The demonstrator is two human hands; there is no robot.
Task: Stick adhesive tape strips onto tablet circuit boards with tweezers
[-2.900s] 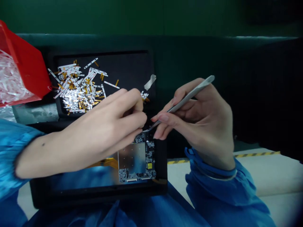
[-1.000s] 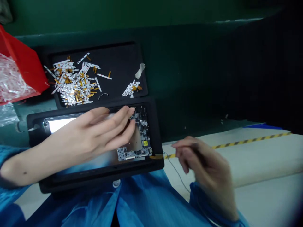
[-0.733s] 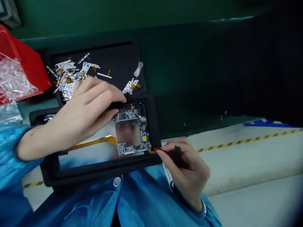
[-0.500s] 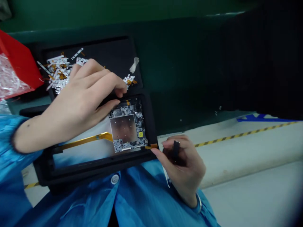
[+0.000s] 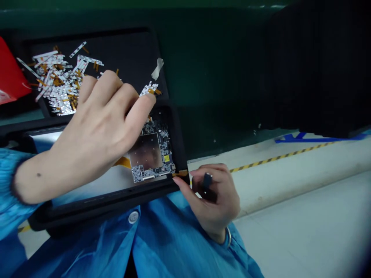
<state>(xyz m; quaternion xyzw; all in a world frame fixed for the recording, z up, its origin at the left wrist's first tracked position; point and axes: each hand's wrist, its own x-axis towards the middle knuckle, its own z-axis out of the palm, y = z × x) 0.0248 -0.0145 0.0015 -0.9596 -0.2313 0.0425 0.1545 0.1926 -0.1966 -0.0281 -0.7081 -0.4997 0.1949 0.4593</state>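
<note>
A black tray (image 5: 116, 199) holds an opened tablet with a green-grey circuit board (image 5: 165, 146) at its right end. From the board an orange ribbon cable (image 5: 124, 162) runs left, partly under my left hand (image 5: 107, 116). That hand arches over the tablet's upper edge with its fingers curled; their tips, and anything between them, are hidden. At the tray's lower right corner is my right hand (image 5: 213, 197), its thumb tip beside a short orange flex strip (image 5: 180, 173). Its curled fingers keep a small black object (image 5: 207, 180) against the palm; its kind is unclear.
Behind lies a second black tray (image 5: 127, 42) with a heap of white strips with orange tails (image 5: 58, 83) and a smaller bunch (image 5: 149, 88). A crumpled pale scrap (image 5: 157, 69) rests at its right edge. A red box (image 5: 11, 73) stands at the left.
The view has shifted, so everything sits slightly further left and higher. My left hand has turned knuckles up, its thumb side lifting off the board's top edge. The right hand stays by the corner.
</note>
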